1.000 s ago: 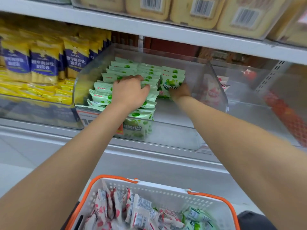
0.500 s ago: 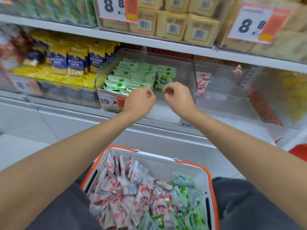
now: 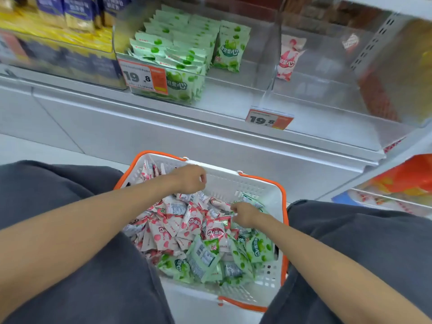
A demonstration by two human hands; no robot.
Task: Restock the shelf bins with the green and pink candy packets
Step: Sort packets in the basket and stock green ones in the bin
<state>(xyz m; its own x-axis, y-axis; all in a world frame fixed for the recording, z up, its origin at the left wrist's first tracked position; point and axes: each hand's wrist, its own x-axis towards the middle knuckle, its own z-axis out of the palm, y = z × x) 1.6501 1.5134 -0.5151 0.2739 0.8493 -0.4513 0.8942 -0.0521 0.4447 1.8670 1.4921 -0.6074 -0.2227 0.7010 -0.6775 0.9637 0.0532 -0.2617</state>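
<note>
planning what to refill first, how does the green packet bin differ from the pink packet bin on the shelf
The green packet bin holds rows of green packets in its left part; the pink packet bin is nearly bare, with a pink packet standing by its left wall. The green bin's price tag sits on its front wall; the pink bin's tag sits lower, at the shelf edge. Both are clear bins, side by side.

Green candy packets (image 3: 173, 43) are stacked in rows in the left clear shelf bin (image 3: 236, 90), with one stood upright at their right. A single pink packet (image 3: 288, 57) is leaned upright in the right bin (image 3: 327, 94). Loose pink packets (image 3: 177, 228) and loose green packets (image 3: 205, 258) are heaped in a white basket (image 3: 229, 183).
</note>
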